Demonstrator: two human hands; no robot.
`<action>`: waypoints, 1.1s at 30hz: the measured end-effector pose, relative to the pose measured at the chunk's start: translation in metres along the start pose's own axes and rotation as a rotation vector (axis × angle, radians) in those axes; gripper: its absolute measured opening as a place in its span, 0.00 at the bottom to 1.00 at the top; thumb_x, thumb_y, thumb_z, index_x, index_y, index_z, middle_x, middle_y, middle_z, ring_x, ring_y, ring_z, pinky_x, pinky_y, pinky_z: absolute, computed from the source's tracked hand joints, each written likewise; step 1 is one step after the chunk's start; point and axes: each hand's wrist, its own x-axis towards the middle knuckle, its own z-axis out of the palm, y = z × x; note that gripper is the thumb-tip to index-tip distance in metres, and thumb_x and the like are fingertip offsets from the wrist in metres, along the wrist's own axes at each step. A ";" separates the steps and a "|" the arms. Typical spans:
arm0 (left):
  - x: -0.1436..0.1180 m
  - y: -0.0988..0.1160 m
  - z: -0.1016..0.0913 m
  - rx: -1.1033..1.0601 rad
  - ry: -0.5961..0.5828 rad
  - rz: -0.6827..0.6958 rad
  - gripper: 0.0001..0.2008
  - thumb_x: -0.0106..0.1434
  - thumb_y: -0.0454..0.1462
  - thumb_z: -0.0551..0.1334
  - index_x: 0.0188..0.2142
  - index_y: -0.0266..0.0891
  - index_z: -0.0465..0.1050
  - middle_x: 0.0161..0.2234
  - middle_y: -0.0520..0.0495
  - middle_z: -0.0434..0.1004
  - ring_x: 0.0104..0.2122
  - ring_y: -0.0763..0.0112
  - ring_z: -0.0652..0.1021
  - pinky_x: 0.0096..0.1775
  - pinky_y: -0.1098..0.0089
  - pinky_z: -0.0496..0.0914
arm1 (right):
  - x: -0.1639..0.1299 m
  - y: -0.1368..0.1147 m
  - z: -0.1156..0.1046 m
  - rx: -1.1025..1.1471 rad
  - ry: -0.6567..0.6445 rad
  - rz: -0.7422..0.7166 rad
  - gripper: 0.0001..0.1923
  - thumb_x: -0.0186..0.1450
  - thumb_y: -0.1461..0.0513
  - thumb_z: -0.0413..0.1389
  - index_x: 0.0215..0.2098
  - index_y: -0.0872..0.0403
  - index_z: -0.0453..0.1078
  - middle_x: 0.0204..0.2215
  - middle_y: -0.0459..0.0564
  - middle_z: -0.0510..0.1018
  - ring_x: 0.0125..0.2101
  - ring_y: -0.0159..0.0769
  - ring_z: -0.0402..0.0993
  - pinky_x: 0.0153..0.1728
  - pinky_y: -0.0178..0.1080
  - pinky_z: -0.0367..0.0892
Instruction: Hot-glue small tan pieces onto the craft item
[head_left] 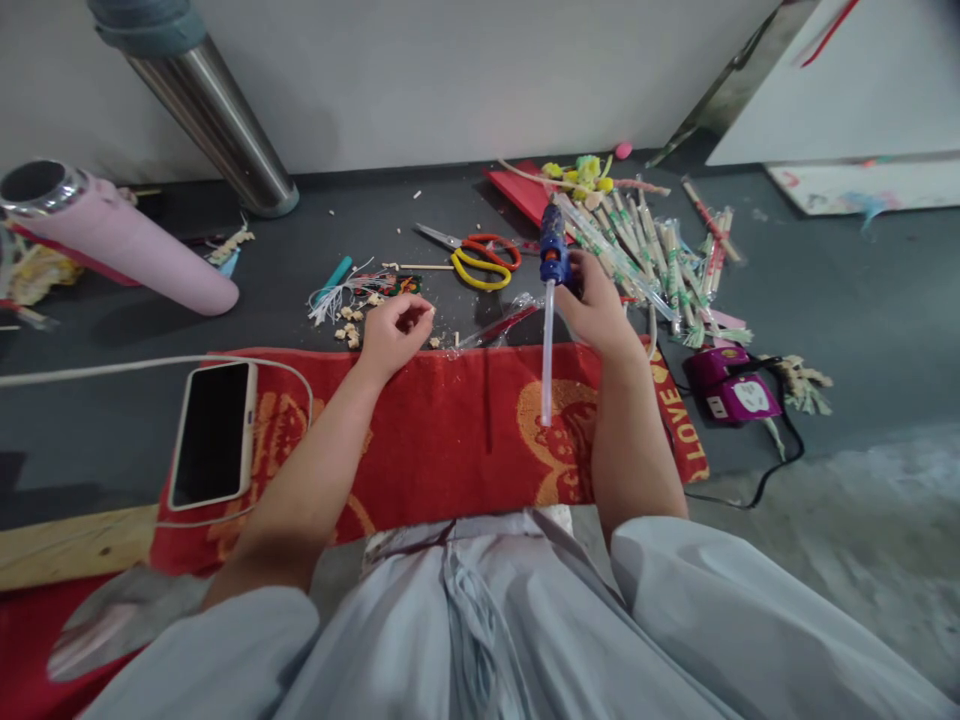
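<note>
Two hands near far edge of red towel (450,440): right hand (598,305) grasps blue glue gun (553,262) beyond towel, glue stick (548,350) trailing back over it
Left hand (397,335) curled, fingertips close together, can't tell if pinching anything; pale bits (351,335) beside it, past towel
Step looks like glue-gun handling; next move calls for steady grip, hot tip kept off left fingers
</note>
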 end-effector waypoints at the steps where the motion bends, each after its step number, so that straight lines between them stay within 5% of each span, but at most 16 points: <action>1: 0.001 0.001 0.000 -0.028 0.012 -0.026 0.06 0.55 0.38 0.62 0.29 0.36 0.74 0.23 0.51 0.72 0.21 0.79 0.68 0.25 0.75 0.63 | 0.000 -0.001 0.002 0.114 -0.010 0.030 0.20 0.63 0.54 0.54 0.52 0.51 0.62 0.42 0.52 0.75 0.41 0.40 0.73 0.48 0.48 0.69; 4: 0.003 0.003 0.001 -0.149 0.059 -0.120 0.06 0.54 0.38 0.64 0.29 0.37 0.73 0.22 0.52 0.72 0.21 0.79 0.69 0.24 0.76 0.62 | 0.000 -0.011 0.007 0.482 -0.062 0.163 0.17 0.62 0.49 0.56 0.42 0.49 0.65 0.33 0.45 0.72 0.29 0.32 0.70 0.38 0.40 0.71; 8: 0.006 0.005 0.001 -0.372 0.086 -0.265 0.08 0.52 0.40 0.66 0.28 0.38 0.73 0.17 0.56 0.67 0.15 0.82 0.63 0.19 0.77 0.56 | -0.002 -0.034 0.014 0.773 -0.142 0.211 0.18 0.58 0.47 0.60 0.35 0.51 0.66 0.27 0.43 0.69 0.26 0.29 0.68 0.32 0.36 0.69; 16: 0.008 0.018 -0.007 -0.801 0.030 -0.448 0.09 0.52 0.42 0.68 0.28 0.38 0.75 0.13 0.60 0.58 0.12 0.85 0.51 0.16 0.77 0.45 | -0.009 -0.065 0.032 0.899 -0.185 0.253 0.20 0.57 0.46 0.63 0.33 0.54 0.68 0.20 0.39 0.66 0.17 0.22 0.60 0.17 0.30 0.62; 33: 0.010 0.013 -0.010 -0.784 -0.004 -0.496 0.15 0.49 0.46 0.70 0.28 0.40 0.72 0.13 0.61 0.54 0.13 0.84 0.50 0.15 0.75 0.45 | -0.014 -0.074 0.044 0.895 -0.446 0.334 0.26 0.55 0.40 0.60 0.26 0.55 0.68 0.18 0.44 0.74 0.17 0.27 0.72 0.20 0.31 0.71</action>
